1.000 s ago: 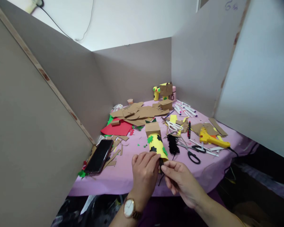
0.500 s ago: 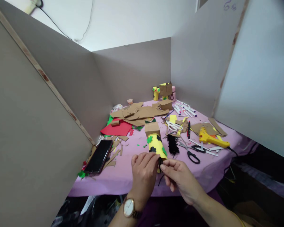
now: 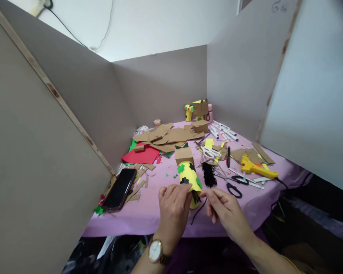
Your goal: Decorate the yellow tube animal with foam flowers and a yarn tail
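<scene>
My left hand [image 3: 174, 203], a watch on its wrist, closes on the near end of a yellow paper tube [image 3: 188, 173]. Green and black cut-out shapes are stuck on the tube, and a small cardboard box head [image 3: 184, 155] with dark green ears sits at its far end. A tuft of black yarn [image 3: 196, 196] pokes out of the near end. Just right of it, my right hand [image 3: 224, 209] is pinched, with a loose black strand running up to its fingers; the exact grip is partly hidden. A black yarn bundle [image 3: 208, 175] lies beyond that hand.
Scissors [image 3: 233, 189] and a yellow glue gun [image 3: 255, 167] with a cord lie to the right. A phone [image 3: 120, 189] and cardboard scraps are at left. Cardboard sheets [image 3: 171, 137], red paper [image 3: 141, 154] and markers [image 3: 224, 131] are farther back. Grey panels [image 3: 162, 83] enclose the table.
My right hand has drawn back to the right, away from the tube's end, uncovering the black yarn tuft. The left hand stays in place on the tube.
</scene>
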Available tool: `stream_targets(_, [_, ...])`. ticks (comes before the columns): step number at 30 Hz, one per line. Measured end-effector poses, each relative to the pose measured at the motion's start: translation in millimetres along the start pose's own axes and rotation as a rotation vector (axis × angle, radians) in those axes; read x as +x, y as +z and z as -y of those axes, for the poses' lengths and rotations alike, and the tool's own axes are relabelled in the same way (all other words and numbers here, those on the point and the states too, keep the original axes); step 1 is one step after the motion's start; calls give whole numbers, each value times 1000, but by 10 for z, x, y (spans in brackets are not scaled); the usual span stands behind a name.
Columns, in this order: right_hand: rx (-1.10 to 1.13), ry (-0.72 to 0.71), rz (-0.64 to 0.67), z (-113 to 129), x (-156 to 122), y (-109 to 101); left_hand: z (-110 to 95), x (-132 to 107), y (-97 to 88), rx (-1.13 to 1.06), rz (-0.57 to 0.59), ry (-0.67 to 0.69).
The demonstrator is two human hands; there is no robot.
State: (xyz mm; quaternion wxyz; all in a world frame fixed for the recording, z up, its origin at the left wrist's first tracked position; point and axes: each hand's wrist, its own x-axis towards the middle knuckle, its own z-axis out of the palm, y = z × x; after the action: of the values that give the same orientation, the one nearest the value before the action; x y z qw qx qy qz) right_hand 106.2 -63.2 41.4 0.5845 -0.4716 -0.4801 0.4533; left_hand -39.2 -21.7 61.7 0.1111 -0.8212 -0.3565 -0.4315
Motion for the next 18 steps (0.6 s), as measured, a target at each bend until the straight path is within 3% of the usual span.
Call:
stream_targets(9, [-264,-108,-65,-14,34,-17,2,25,-32,-5,27,11])
stream_targets(18, [-361,-181,-75,-17,40,4,8,26,-61,-8,31,23])
